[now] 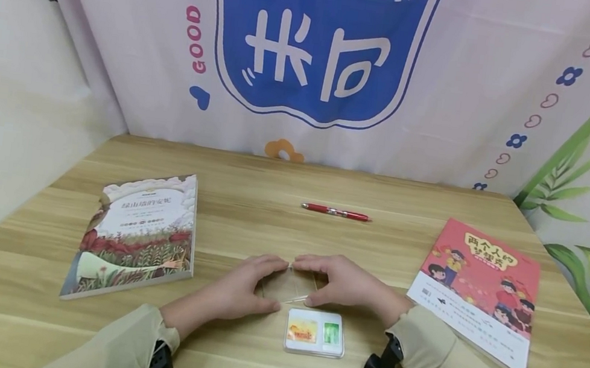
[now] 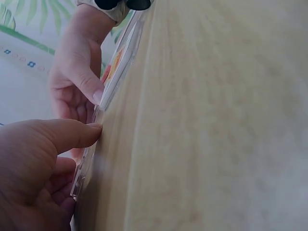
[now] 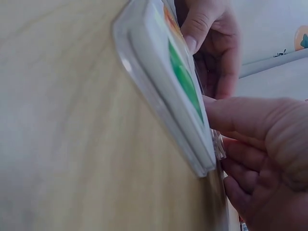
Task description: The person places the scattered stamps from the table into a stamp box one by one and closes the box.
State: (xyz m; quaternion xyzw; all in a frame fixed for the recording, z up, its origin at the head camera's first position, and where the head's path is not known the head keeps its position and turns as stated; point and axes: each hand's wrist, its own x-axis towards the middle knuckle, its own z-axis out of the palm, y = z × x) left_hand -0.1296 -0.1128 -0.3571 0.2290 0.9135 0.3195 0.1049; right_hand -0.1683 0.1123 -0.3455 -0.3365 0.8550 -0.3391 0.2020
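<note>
Between both hands, flat on or just over the table, is a thin, square clear plastic cover [image 1: 290, 285]. The left hand [image 1: 241, 287] holds its left side, thumb at the near edge and fingers at the far edge. On the opposite side the right hand [image 1: 344, 284] grips it the same way. Just nearer lies a white flat case [image 1: 313, 349] in a clear shell, with an orange-yellow picture and a green one on top. The right wrist view shows this case [image 3: 159, 86] close up, beside the right thumb [image 3: 240, 113]. Some fingers are hidden behind the cover's edge.
A book with a garden cover [image 1: 142, 227] lies to the left. To the right is a red and white book [image 1: 479, 290], close to the right forearm. A red pen [image 1: 336, 212] lies beyond the hands on the wooden table [image 1: 252, 179]. A printed cloth [image 1: 444, 122] hangs behind.
</note>
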